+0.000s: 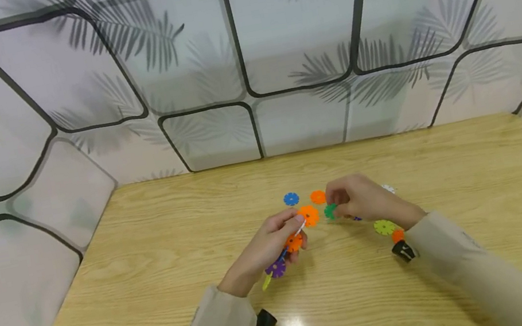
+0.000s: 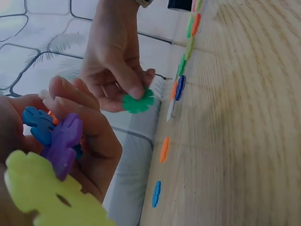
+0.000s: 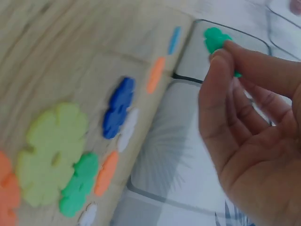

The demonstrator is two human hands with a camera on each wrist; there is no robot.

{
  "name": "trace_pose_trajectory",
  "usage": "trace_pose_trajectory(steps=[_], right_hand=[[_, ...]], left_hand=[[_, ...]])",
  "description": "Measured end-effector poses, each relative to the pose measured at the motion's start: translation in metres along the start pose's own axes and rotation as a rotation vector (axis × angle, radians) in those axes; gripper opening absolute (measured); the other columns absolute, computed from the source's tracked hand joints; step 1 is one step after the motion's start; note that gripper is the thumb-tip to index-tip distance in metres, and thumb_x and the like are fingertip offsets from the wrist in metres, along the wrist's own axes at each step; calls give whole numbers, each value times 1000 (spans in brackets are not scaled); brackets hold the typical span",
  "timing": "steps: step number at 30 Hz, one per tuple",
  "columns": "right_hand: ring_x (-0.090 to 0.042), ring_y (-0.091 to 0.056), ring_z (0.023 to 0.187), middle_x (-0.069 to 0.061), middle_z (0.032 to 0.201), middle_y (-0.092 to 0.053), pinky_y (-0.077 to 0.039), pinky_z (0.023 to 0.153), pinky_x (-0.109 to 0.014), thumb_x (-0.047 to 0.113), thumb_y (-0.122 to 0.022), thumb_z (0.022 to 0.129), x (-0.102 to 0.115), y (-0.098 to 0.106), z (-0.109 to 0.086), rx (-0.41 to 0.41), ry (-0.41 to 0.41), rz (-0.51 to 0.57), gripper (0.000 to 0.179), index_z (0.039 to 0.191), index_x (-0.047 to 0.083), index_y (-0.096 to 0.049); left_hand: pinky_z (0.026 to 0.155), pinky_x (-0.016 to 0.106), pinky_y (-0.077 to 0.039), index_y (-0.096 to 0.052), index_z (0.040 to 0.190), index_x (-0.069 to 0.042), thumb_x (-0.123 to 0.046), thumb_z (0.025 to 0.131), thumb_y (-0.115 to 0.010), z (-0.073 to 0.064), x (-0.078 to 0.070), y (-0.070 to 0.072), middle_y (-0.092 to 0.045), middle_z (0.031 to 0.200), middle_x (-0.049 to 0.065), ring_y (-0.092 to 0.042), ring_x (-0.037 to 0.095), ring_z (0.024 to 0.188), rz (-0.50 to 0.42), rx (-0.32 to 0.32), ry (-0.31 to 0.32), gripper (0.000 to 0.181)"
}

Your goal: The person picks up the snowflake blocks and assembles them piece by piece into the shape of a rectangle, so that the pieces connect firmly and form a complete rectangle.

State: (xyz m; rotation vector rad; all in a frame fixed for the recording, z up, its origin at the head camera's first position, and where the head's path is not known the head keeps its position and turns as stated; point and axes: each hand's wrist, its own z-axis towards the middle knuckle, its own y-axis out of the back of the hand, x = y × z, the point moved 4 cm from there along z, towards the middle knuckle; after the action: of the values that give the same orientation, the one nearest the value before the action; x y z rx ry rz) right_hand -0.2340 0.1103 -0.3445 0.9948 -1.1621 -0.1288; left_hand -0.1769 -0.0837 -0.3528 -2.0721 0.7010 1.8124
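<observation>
My left hand (image 1: 274, 237) holds a chain of joined notched plastic discs. In the head view an orange disc (image 1: 309, 215) tops it, with a white one edge-on below, then another orange disc (image 1: 294, 243), a blue one and a purple disc (image 1: 276, 268). A yellow disc (image 2: 51, 193) at the chain's lower end looms large in the left wrist view. My right hand (image 1: 358, 198) pinches a loose green disc (image 3: 217, 40) between thumb and index finger. That green disc is just right of the chain's top orange disc, apart from it, above the table.
On the wooden table (image 1: 172, 225) lie loose discs: a blue disc (image 1: 291, 199) and an orange disc (image 1: 318, 197) beyond my hands. Near the right forearm are a yellow-green disc (image 1: 385, 227), a dark blue disc (image 3: 118, 108), a green disc (image 3: 79, 184) and others. A patterned cloth wall (image 1: 291, 35) stands behind.
</observation>
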Motion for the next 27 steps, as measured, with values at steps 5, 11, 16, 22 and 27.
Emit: trace_pose_trajectory(steps=[5,11,16,22,27], right_hand=[[-28,-65,65,-10,82,-68,-57,58,-41,-7,-69,91,4,8,-13,-76,1,211,9,100,-4,-69],[-25,-66,68,-16,83,-68,-58,60,-40,-5,-66,95,9,13,-24,-131,-9,307,9,103,-7,-69],[-23,-69,71,-17,85,-69,-60,67,-43,-8,-63,96,14,13,-31,-156,9,374,11,105,-12,-67],[-23,-72,76,-18,89,-71,-61,69,-42,-8,-64,96,17,9,-35,-181,55,407,6,99,-9,-68],[-21,-73,78,-17,91,-71,-61,71,-42,-12,-63,94,17,4,-35,-185,131,455,7,96,-10,-69]], left_hand=[[52,21,-41,-56,114,3,-24,112,-39,2,2,-1,-57,75,3,-46,11,55,12,5,4,32],[53,22,-42,-56,114,3,-24,112,-37,5,1,-3,-57,75,2,-46,11,55,55,27,0,33],[52,22,-43,-54,104,3,-22,113,-36,8,-2,-3,-58,78,1,-46,10,53,78,21,-5,33],[52,24,-41,-54,100,2,-24,113,-35,7,-3,-2,-57,76,2,-44,11,53,78,43,10,34],[52,24,-41,-53,99,2,-25,113,-35,4,-5,-2,-56,76,3,-43,12,53,81,51,11,35]])
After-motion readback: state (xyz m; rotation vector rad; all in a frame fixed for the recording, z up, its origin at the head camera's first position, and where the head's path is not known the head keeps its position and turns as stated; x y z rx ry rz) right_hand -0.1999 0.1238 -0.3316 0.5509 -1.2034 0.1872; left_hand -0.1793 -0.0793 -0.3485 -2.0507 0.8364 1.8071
